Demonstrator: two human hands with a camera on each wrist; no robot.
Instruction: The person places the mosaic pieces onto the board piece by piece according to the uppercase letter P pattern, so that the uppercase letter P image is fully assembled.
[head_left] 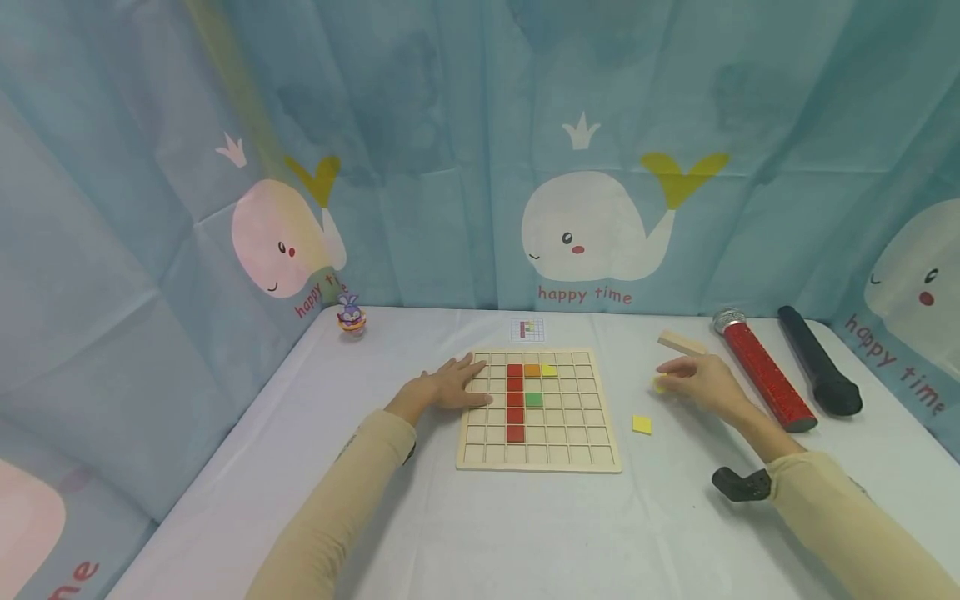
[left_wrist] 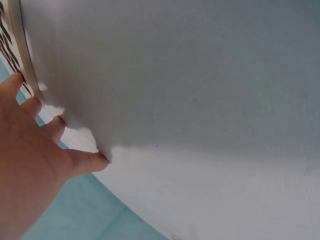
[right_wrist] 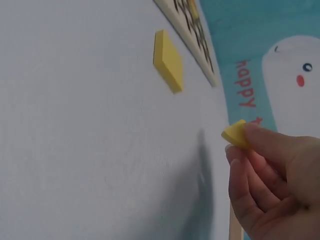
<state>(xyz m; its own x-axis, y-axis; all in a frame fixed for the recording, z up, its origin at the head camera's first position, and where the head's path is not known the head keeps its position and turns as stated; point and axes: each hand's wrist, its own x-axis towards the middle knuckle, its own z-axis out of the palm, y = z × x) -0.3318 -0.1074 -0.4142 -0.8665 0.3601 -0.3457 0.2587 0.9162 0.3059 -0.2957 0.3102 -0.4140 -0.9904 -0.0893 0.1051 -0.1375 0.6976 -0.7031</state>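
A wooden grid board (head_left: 540, 467) lies on the white table. On it sit a column of red tiles (head_left: 515, 406), an orange tile (head_left: 532, 370), a yellow cut-corner tile (head_left: 549, 371) and a green tile (head_left: 533, 400). My left hand (head_left: 452, 385) rests with spread fingers on the board's left edge. To the right of the board, my right hand (head_left: 703, 385) pinches a small yellow tile (right_wrist: 235, 134) between thumb and fingertips, above the tabletop. A yellow square tile (head_left: 641, 425) lies on the table between that hand and the board.
A printed pattern card (head_left: 527, 330) lies behind the board. Past my right hand are a wooden block (head_left: 682, 342), a red microphone (head_left: 768, 375) and a black microphone (head_left: 821, 362). A small rabbit toy (head_left: 351, 317) stands at the back left, before the whale-print curtain (head_left: 465, 208).
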